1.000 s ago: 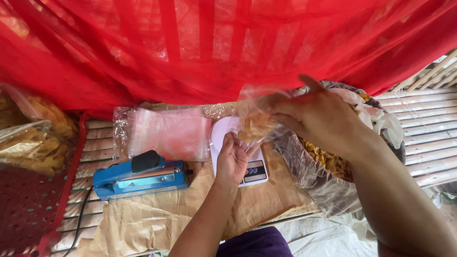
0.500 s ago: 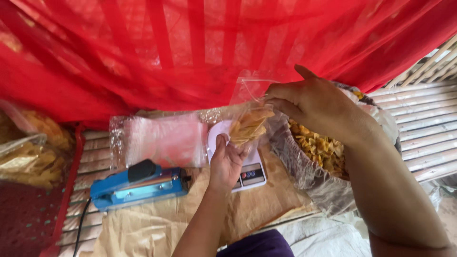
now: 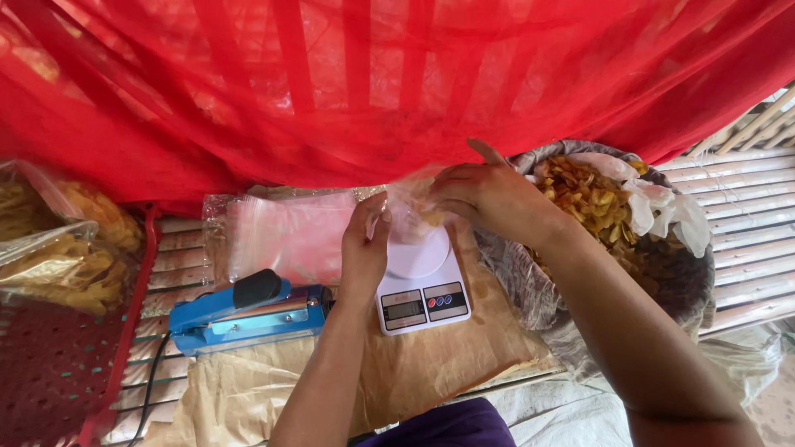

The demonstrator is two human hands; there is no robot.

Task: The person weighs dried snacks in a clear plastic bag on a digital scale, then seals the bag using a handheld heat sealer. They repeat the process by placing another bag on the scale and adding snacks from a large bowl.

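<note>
At the centre of the frame, two bare hands hold a small clear bag (image 3: pixel 410 211) of yellow chips just above a white scale (image 3: pixel 422 285). The left hand (image 3: pixel 364 248) grips the bag's left side, fingers curled around it. The right hand (image 3: pixel 489 194) pinches the bag's top, fingers close together. Right of the scale sits a lined basket (image 3: pixel 687 281) heaped with chips (image 3: pixel 592 203). A blue sealer (image 3: pixel 248 319) lies lower left, empty bags (image 3: pixel 290 236) behind it, red netting (image 3: pixel 373 83) across the top.

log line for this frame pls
left hand: holds clear bag | right hand: at bag mouth | bag: over white scale | chips basket: right | blue sealer: left
</note>
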